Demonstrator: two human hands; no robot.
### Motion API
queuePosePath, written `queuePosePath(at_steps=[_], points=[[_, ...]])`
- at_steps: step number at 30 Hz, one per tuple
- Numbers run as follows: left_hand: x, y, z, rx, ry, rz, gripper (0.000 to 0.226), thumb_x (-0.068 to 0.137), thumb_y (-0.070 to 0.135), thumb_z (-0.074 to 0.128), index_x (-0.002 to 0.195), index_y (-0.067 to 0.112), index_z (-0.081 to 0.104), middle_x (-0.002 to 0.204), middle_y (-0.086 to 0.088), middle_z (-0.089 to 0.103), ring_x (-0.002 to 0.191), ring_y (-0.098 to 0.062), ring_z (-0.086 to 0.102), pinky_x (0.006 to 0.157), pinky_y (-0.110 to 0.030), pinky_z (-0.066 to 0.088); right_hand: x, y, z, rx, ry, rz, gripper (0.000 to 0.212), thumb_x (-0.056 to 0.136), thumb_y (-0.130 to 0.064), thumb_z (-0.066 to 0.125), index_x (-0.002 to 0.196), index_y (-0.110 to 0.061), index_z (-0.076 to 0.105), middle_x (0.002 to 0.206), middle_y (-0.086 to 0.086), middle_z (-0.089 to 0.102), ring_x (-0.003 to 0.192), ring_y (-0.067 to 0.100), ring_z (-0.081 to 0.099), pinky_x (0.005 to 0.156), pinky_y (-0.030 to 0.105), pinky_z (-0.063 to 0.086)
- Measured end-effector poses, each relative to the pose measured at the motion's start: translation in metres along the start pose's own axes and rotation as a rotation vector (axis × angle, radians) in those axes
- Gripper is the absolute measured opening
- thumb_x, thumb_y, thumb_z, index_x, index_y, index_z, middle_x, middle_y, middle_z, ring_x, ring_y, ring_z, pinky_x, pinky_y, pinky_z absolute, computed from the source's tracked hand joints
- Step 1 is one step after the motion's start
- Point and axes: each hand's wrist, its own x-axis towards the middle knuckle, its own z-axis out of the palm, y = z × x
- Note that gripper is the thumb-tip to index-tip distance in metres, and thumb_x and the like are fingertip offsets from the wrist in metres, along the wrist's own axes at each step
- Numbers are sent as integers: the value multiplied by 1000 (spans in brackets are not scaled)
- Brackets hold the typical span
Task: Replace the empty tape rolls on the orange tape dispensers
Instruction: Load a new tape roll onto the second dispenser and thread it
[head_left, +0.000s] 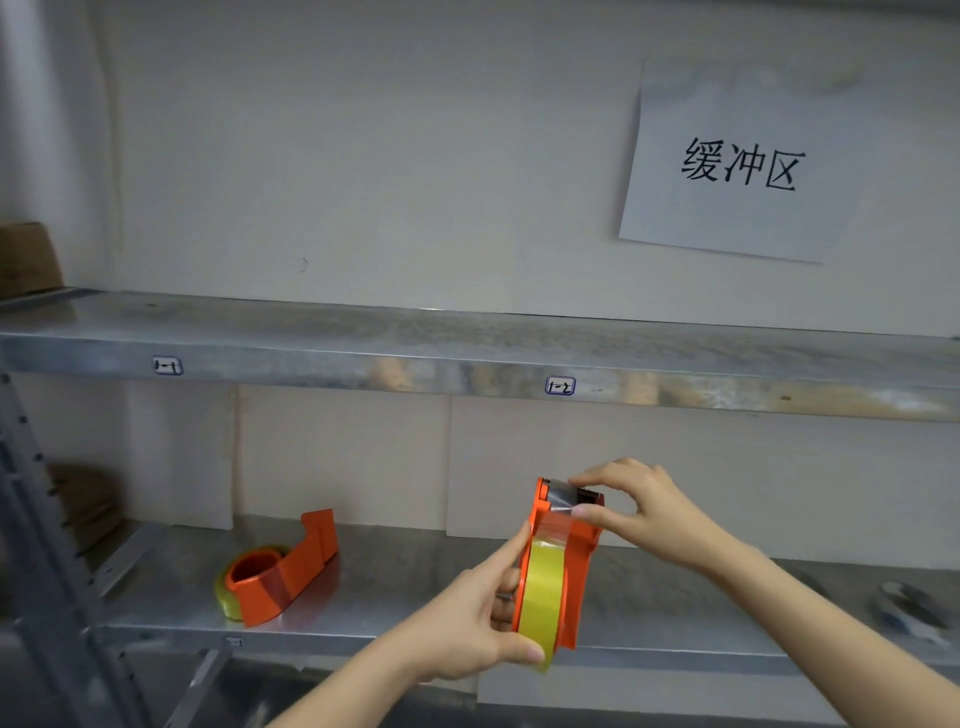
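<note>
Far left, upper shelf (467, 343): brown cardboard box (26, 257), cut off by the frame edge. Below it is the rack's grey perforated upright (31, 493). A brown stack (83, 499) sits at the left end of the lower shelf (415, 587), too blurred to identify. The upper shelf's front edge carries two small labels: "1-1" label (167, 365) on the left, "1-2" label (560, 386) near the middle.

Left of centre on the lower shelf: spare orange dispenser (283, 569) lying on its side, cutter end pointing far-right. A yellowish roll (226, 597) shows under its left end. Neither hand is touching it.

Centre, in front of the lower shelf: my left hand (467, 618) grips the held dispenser (569, 561) from the left. Fingers are curled behind it, thumb on the near rim of the yellow tape roll (540, 597) loaded in it, index finger stretched up along the side. The dispenser is upright, cutter head on top. A clear tape strip (558, 514) runs from the roll up to the head.

My right hand (644, 506) pinches that strip at the head, thumb below, index fingertip on top by the serrated blade. The hands are apart, both clamped on the same unit.

Right, on the wall above the upper shelf: white paper sign (737, 166) with three black Chinese characters. Far right on the lower shelf: metal object (909, 608), blurred, can't tell what it is.
</note>
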Motion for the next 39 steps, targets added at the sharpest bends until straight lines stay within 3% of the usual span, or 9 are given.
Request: queuePosePath(at_steps=[2,7,11,15,19,23,28,32,39], points=[[0,0,-2,-9,8,-7,112,79,-4,71,152,43,1,112,8,66,104,-21,69,96,-37,55,0,4,6,2,-17,23,75,68,-85,34,117,-35,59,120,-19,60,116,1,48,102,34,36],[-1,4,-1,30,5,1,113,78,-3,72,151,46,0,114,-5,66,99,-17,68,96,-37,55,6,4,6,290,-25,201,34,95,-40,41,112,-24,66,113,-10,67,110,4,57,102,32,42],[2,7,1,36,2,10,113,79,-1,73,151,47,1,120,-7,65,101,-17,68,95,-35,55,11,0,3,320,-7,202,33,96,-40,41,119,-29,62,115,-14,65,108,2,58,96,25,45],[4,11,2,50,10,25,112,79,-1,73,150,48,2,112,0,66,98,-13,67,93,-35,56,11,-6,-3,278,-68,140,20,87,-54,49,100,-46,62,101,-35,63,97,-5,58,82,12,42],[0,12,0,70,-1,52,111,79,0,71,147,55,3,112,-17,61,95,-19,63,94,-45,55,10,-4,-7,324,-99,117,37,62,-78,55,90,-53,59,116,-28,58,108,-8,52,95,19,38],[-7,13,-1,66,-24,88,109,79,-5,68,149,50,5,99,-1,58,94,-16,62,93,-36,54,8,2,-11,483,-199,142,68,51,-91,48,96,-43,66,118,-19,63,112,-7,54,98,17,38],[-10,14,-1,34,-49,115,108,80,-7,67,150,47,7,92,13,59,93,-14,62,93,-30,54,0,1,-14,557,-250,208,77,67,-86,35,113,-32,66,121,-16,65,116,-7,53,100,16,33],[-10,13,-2,50,-38,108,107,80,-5,67,150,48,7,93,14,60,90,-10,62,92,-30,54,-3,0,-17,510,-202,161,63,63,-79,51,109,-37,64,116,-18,66,109,-6,57,95,21,41],[-14,10,-3,33,-28,106,105,80,-4,69,150,48,9,105,0,61,98,-15,64,95,-36,53,-12,16,-10,597,-183,123,77,49,-69,76,111,-25,59,116,-7,67,113,3,58,99,26,43]])
